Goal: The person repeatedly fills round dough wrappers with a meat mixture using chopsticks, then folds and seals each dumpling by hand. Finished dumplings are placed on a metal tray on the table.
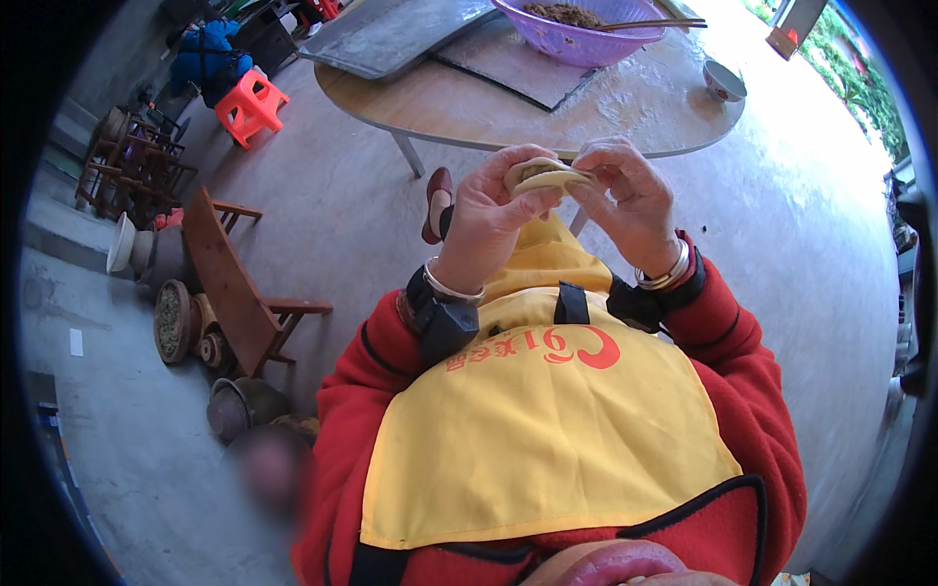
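Note:
Between my two hands is a folded round of pale dough (551,182) with brown filling showing in its gap. My left hand (492,214) holds its left side, thumb in front and fingers behind. At the right end, the thumb and fingers of my right hand (632,206) pinch the dough's edge. Beyond my hands, a purple plastic basin (579,45) on the table holds brown filling (564,15), with a pair of chopsticks (648,25) lying across its rim.
The floury wooden table (454,110) bears a large metal tray (388,44), a dark-edged board (513,69) and a patterned bowl (724,80). A wooden bench (231,282), pots and a red plastic stool (251,108) stand at the left, near a person in blue (205,58).

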Demonstrator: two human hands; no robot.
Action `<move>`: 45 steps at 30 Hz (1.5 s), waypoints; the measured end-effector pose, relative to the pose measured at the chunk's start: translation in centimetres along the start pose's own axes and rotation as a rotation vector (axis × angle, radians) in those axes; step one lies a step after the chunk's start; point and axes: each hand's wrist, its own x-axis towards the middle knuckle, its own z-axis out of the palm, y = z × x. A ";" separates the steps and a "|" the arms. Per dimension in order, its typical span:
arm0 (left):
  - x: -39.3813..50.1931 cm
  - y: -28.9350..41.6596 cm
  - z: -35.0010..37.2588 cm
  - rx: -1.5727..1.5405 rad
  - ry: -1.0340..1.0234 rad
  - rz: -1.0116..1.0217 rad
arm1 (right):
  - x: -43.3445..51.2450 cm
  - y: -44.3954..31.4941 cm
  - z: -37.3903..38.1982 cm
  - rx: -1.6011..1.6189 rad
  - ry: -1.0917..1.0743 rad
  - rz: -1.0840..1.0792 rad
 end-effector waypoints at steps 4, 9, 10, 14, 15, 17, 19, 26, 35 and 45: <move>1.6 0.2 -1.1 0.054 0.007 0.034 | 1.0 0.9 0.2 0.210 0.040 0.146; 3.4 -0.3 -2.4 0.029 0.053 0.050 | 2.5 2.5 -0.3 0.179 -0.001 0.191; 3.8 -0.1 -2.9 0.056 0.035 0.018 | 2.9 3.1 -0.4 0.177 -0.009 0.148; 6.5 0.7 -5.0 0.056 0.061 -0.077 | 5.2 5.1 -1.7 0.124 -0.014 0.278; 7.3 0.9 -5.4 0.028 0.093 -0.098 | 5.9 5.6 -3.1 0.010 0.061 0.274; 9.0 1.6 -6.6 -0.048 0.136 -0.070 | 7.2 5.8 -7.6 -0.221 0.196 0.327; 11.0 2.5 -8.0 -0.159 0.171 -0.059 | 8.8 6.4 -13.0 -0.368 0.530 0.336; 17.5 1.3 -12.3 -0.361 0.201 -0.130 | 15.4 13.4 -25.0 -0.374 0.758 0.456; 21.3 -1.5 -12.1 -0.190 0.471 -0.109 | 22.8 15.7 -26.7 -0.383 0.586 0.220; 19.5 -3.4 -11.9 -0.704 0.532 -0.236 | 15.8 8.4 -22.1 -0.104 0.401 -0.017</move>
